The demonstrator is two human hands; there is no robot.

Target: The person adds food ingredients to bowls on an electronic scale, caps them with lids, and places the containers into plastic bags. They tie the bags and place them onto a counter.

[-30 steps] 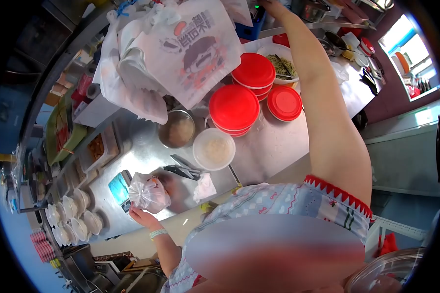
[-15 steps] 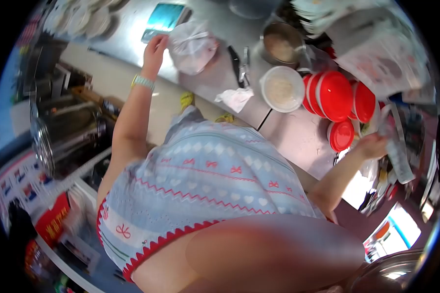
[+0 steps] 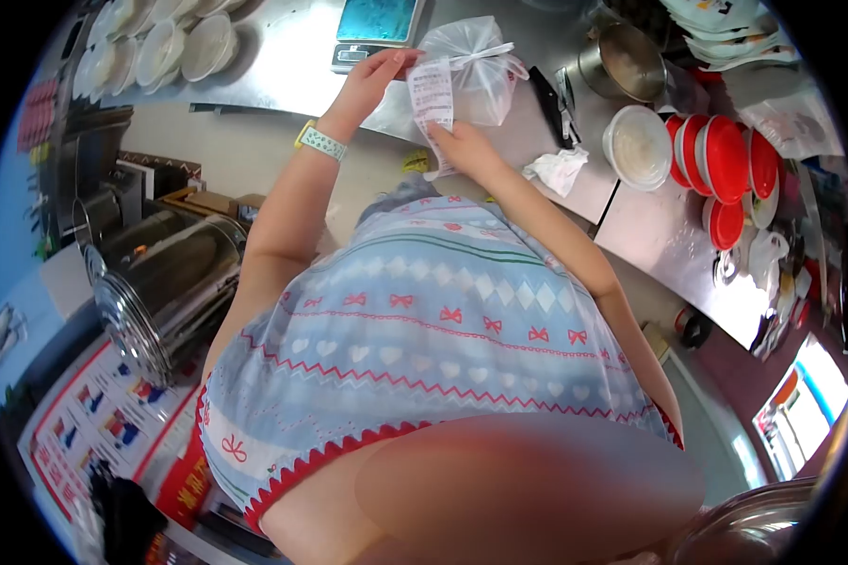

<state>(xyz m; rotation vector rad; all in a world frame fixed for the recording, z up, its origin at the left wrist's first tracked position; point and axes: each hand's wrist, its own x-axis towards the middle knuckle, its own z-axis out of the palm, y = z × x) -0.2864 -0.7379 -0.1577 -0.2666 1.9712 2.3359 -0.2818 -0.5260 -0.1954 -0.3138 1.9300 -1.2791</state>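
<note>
A tied clear plastic bag (image 3: 481, 89) sits on the steel counter. In front of its left side hangs a long printed receipt (image 3: 432, 92), pinched near its lower part by my right hand (image 3: 464, 151). My left hand (image 3: 375, 80), with a watch on the wrist, has its fingers closed together. Its fingertips meet the upper left of the receipt and the bag's edge, and what they grip there is hidden. Just behind my left hand lies a kitchen scale (image 3: 375, 33) with a blue-green top.
Right of the bag lie a black-handled tool (image 3: 548, 105) and a crumpled tissue (image 3: 558, 169). Beyond stand a metal pot (image 3: 624, 64), a white-lidded tub (image 3: 637, 149) and several red-lidded tubs (image 3: 725, 160). Stacked white bowls (image 3: 160, 52) fill the far left. Steel drums (image 3: 165, 292) stand lower left.
My right hand has come from the far right, beside the red-lidded tubs, to the bag, with the receipt in it. The view has shifted, and my left hand stays by the bag.
</note>
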